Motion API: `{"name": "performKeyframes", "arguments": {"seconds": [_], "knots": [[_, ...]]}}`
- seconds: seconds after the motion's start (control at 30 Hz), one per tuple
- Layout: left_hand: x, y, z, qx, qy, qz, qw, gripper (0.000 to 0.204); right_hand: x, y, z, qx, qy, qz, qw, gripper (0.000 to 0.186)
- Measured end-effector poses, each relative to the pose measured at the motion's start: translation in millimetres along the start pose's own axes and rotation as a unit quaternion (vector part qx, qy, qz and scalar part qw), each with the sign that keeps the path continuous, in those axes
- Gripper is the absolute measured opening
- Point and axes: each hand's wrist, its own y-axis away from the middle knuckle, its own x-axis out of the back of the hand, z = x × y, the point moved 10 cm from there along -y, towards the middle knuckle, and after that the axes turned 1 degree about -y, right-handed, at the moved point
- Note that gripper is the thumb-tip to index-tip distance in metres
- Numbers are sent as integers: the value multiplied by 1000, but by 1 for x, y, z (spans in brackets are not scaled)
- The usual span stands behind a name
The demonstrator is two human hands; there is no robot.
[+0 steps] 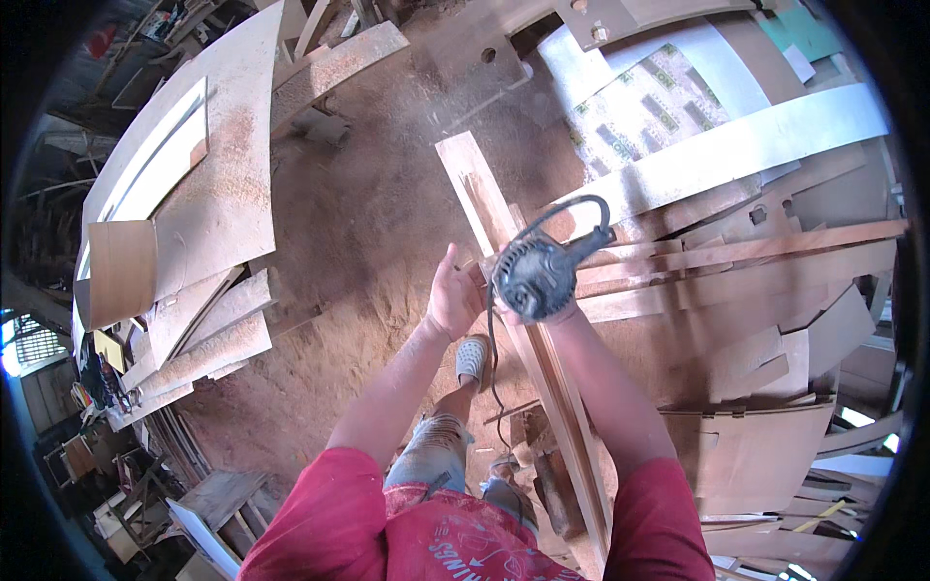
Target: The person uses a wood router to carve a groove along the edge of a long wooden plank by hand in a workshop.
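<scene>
A black corded power tool, router-like with a round vented motor housing, is on a long wooden beam. My right hand grips it from the near side, its fingers mostly hidden under the housing. On the beam's left side is my left hand, open, thumb raised and fingers reaching toward the wood edge; I cannot tell whether they touch it. The tool's cord loops over the housing and hangs down on the left of the beam. The far end of the beam shows a groove with splintered wood.
Sawdust covers the floor. Stacked boards and planks lie on the right, under a long white strip. A large dusty panel with offcuts stands on the left. My clog is beside the beam.
</scene>
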Motion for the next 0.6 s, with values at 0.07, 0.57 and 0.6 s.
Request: {"name": "performKeyframes", "arguments": {"seconds": [0.07,0.57,0.6], "knots": [[-3,0,1,-9,-21,-15,1000,99,0,-27,-9,9,141,43,989,71],[11,0,-1,-90,-144,-106,980,57,-113,-91,-99,292,413,-50,861,55],[14,-2,-1,-95,-204,-74,972,46,-121,-93,-99,285,435,-56,852,52]]}}
